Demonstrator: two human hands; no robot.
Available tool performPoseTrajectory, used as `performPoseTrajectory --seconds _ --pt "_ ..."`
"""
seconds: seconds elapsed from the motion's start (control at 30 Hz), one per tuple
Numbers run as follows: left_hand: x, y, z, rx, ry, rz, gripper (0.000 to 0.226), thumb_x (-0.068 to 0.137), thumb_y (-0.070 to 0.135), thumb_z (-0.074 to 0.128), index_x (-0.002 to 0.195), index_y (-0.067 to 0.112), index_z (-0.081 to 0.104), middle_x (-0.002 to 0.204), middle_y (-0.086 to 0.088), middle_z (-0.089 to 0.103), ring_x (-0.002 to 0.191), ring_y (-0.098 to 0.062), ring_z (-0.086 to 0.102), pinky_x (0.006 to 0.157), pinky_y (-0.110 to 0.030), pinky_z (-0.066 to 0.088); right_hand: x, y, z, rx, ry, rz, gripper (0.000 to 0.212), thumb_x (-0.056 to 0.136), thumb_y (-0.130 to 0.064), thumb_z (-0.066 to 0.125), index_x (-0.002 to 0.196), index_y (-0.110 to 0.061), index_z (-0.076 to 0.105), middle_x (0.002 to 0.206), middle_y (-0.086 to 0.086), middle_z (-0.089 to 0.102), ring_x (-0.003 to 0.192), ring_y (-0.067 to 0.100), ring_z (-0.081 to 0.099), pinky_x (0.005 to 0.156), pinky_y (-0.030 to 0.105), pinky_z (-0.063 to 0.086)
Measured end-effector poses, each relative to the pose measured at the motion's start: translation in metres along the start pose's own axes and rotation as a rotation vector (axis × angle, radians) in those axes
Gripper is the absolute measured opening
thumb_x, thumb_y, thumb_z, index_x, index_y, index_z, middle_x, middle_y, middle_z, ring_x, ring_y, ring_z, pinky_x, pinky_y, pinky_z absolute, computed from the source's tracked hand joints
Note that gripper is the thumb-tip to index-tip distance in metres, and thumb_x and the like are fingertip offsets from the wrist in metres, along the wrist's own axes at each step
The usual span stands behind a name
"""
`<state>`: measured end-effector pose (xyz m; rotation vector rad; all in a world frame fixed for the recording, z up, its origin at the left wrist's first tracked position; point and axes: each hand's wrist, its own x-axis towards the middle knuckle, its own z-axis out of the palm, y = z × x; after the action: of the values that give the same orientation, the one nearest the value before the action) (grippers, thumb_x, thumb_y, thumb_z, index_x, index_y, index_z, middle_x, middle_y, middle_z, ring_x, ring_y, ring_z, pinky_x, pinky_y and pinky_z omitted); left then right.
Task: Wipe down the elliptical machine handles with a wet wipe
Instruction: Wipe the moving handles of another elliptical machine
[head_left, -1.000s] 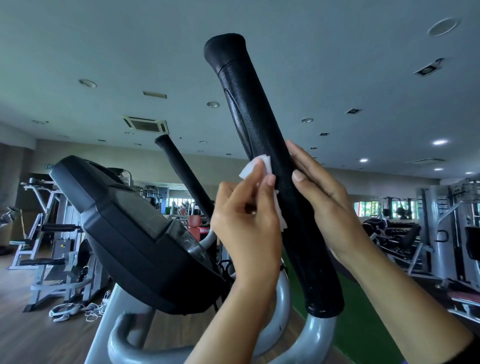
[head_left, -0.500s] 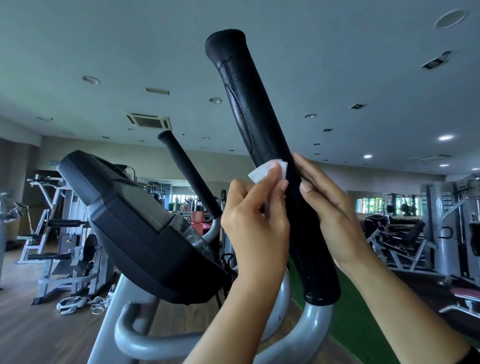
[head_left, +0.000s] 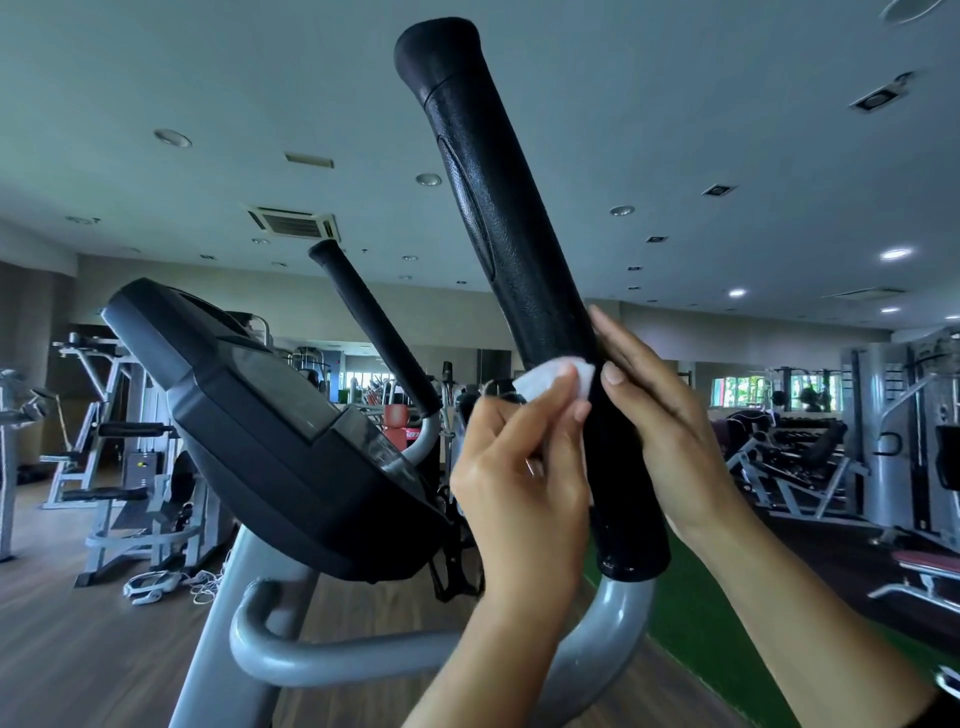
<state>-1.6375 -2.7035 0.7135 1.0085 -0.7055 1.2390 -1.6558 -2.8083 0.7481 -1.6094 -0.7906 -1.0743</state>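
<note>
The near handle (head_left: 524, 270) rises tilted at the centre. The left hand (head_left: 524, 483) pinches the wet wipe (head_left: 550, 376) against the handle's left side, and the right hand (head_left: 670, 415) rests on its right side, just opposite. The console (head_left: 270, 431) sits left of that handle and the far handle (head_left: 371, 332) stands behind, between the two. Weight machines (head_left: 104, 467) stand well behind at far left, with cables (head_left: 171, 582) on the floor before them.
</note>
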Motion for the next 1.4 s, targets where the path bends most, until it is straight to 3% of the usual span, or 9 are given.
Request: performPoseTrajectory --seconds 0.07,0.23,0.5,0.7,0.97,1.1,1.2,1.3,1.4 --pt "-0.007 -0.002 -0.005 -0.032 -0.021 -0.033 0.020 0.081 0.012 0.073 0.100 0.017 0.076 0.070 0.001 0.055 0.064 -0.005 0.053 0.062 -0.006 0.039 -0.001 0.001 -0.001 0.002 0.009 0.009 0.045 0.090 -0.017 0.050 0.135 -0.025 0.051 0.135 -0.015 0.057 0.128 0.001 0.048 0.101 0.014 0.040" --pt "0.020 -0.009 -0.003 -0.146 0.154 -0.215 0.017 0.086 0.020 0.072 0.102 0.022 0.075 0.076 -0.003 0.060 0.064 -0.001 0.055 0.062 -0.011 0.041 -0.004 0.002 -0.002 0.005 -0.010 0.042 0.044 0.094 -0.018 0.054 0.138 -0.023 0.050 0.137 -0.012 0.056 0.128 0.000 0.048 0.098 0.012 0.040" --pt "-0.035 -0.005 -0.003 -0.071 0.040 -0.177 0.022 0.081 0.011 0.070 0.101 0.020 0.071 0.075 0.007 0.060 0.069 0.005 0.057 0.063 -0.006 0.041 -0.005 0.005 -0.003 0.051 -0.009 0.043 0.046 0.092 -0.015 0.049 0.137 -0.020 0.050 0.138 -0.004 0.056 0.130 0.007 0.049 0.110 0.029 0.037" --pt "-0.016 0.002 0.009 -0.060 0.231 -0.232 0.022 0.086 0.010 0.070 0.104 0.024 0.071 0.081 -0.001 0.062 0.075 -0.005 0.061 0.071 -0.016 0.047 -0.005 0.007 -0.011 0.163 -0.079 0.072 0.042 0.099 -0.002 0.042 0.136 -0.020 0.050 0.137 -0.008 0.055 0.127 -0.001 0.049 0.095 0.010 0.041" --pt "-0.019 0.011 0.004 0.170 0.161 -0.126 0.018 0.084 0.014 0.072 0.100 0.020 0.075 0.070 0.001 0.057 0.063 -0.002 0.054 0.060 -0.013 0.040 0.021 0.012 -0.011 0.308 -0.150 0.061 0.038 0.099 -0.013 0.045 0.134 -0.027 0.051 0.125 -0.025 0.060 0.122 -0.006 0.051 0.097 0.011 0.040" --pt "0.022 0.030 0.011 0.189 0.242 -0.065 0.017 0.086 0.018 0.071 0.102 0.022 0.075 0.073 -0.004 0.057 0.059 0.000 0.051 0.057 -0.010 0.039 0.045 0.010 -0.004 0.383 -0.218 0.014 0.040 0.100 -0.015 0.044 0.139 -0.022 0.046 0.134 -0.015 0.055 0.126 -0.003 0.049 0.103 0.014 0.038" --pt "0.056 0.038 0.022 0.289 0.233 -0.018 0.017 0.087 0.028 0.070 0.104 0.029 0.073 0.071 0.005 0.054 0.058 0.001 0.051 0.061 -0.010 0.039 0.056 0.012 0.001 0.404 -0.250 -0.023 0.040 0.100 -0.017 0.044 0.140 -0.023 0.045 0.141 -0.013 0.051 0.131 -0.002 0.044 0.110 0.020 0.034" --pt "0.058 0.039 0.029 0.379 0.203 0.013 0.019 0.088 0.029 0.070 0.106 0.028 0.073 0.068 0.008 0.050 0.059 0.002 0.050 0.064 -0.013 0.038 0.057 0.015 0.003 0.429 -0.255 -0.040 0.040 0.102 -0.009 0.039 0.140 -0.020 0.045 0.135 -0.019 0.051 0.127 -0.010 0.044 0.101 0.007 0.034" --pt "0.039 0.038 0.026 0.490 0.150 0.041 0.020 0.086 0.024 0.072 0.106 0.028 0.074 0.068 0.009 0.049 0.061 0.002 0.049 0.063 -0.010 0.036 0.056 0.020 0.003 0.444 -0.263 -0.036 0.040 0.102 -0.010 0.041 0.139 -0.023 0.048 0.136 -0.021 0.051 0.128 -0.010 0.043 0.103 0.009 0.034"
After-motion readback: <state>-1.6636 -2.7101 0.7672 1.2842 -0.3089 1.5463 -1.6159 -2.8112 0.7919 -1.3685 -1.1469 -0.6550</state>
